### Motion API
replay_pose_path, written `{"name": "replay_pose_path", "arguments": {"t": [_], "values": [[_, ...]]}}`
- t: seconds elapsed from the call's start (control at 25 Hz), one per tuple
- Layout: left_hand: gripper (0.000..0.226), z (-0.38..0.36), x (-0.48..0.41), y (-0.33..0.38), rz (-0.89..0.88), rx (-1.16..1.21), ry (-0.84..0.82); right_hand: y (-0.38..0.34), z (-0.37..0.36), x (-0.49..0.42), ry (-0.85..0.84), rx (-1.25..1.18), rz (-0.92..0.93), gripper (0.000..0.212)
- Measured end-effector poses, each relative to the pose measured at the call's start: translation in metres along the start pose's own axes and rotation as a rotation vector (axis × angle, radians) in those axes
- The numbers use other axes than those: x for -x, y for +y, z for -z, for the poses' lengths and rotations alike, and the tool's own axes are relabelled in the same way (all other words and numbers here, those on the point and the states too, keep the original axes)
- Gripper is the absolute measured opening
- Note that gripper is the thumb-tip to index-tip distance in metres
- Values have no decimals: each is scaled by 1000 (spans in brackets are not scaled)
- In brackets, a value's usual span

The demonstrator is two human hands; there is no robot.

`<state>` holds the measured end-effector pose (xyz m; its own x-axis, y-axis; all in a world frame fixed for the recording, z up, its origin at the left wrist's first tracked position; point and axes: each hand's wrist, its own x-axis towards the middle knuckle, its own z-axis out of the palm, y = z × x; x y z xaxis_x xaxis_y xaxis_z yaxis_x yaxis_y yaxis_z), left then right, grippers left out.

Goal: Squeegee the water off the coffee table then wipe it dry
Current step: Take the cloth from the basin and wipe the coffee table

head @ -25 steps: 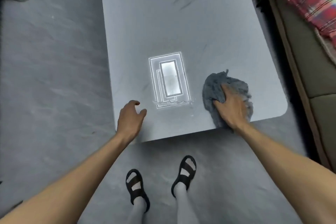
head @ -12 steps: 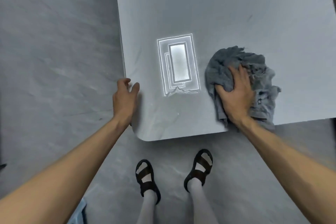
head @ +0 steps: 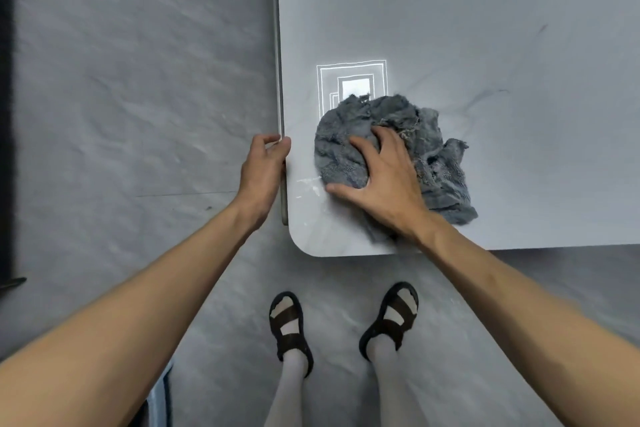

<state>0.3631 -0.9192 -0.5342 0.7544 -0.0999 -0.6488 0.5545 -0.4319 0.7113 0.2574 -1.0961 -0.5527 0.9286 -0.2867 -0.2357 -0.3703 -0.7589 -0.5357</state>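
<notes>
- Bench point(head: 485, 28): pale grey top with faint marble veining and a rounded near-left corner; it carries no brand, label or readable writing.
- Cloth point(head: 349, 135): a crumpled, frayed grey rag lying on the bench close to that near-left corner, its farther edge covering the lower part of the light reflection.
- Right hand point(head: 384, 180): laid flat on the cloth with fingers spread, palm pressing the fabric to the bench; the thumb reaches left onto the bare surface.
- Left hand point(head: 263, 166): curled around the left edge of the bench, fingers hooked over the rim, thumb side toward the floor.
- Light reflection point(head: 351, 80): bright nested rectangles on the glossy top just beyond the cloth.
- Wet marks point(head: 310, 185): small whitish streaks on the bench between the two hands.
- Floor point(head: 138, 80): grey, stone-patterned.
- Sandals point(head: 289, 326): dark strapped pair worn over white socks, standing at the near edge of the bench; no logo can be made out.
</notes>
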Motion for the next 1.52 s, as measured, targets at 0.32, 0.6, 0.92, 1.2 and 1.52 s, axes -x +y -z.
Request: {"name": "replay_pose_path", "arguments": {"t": [0.32, 0.6, 0.92, 1.2, 1.52], "values": [[40, 8, -6, -7, -22, 2, -51, -4, -8, -22, 33, 195, -121, 107], [35, 11, -6, -16, -9, 67, 25, -28, -14, -33, -102, 187, 225, 87], [43, -4, 33, -10, -299, -613, 64, -14, -36, 34, -269, 331, 727, 74], [49, -65, 67, -12, -408, -922, -122, 105, 45, 70, -339, 433, 546, 79], [40, -133, 79, 12, -393, -1005, -169, 159, 82, 90, 433, 81, -624, 71]]}}
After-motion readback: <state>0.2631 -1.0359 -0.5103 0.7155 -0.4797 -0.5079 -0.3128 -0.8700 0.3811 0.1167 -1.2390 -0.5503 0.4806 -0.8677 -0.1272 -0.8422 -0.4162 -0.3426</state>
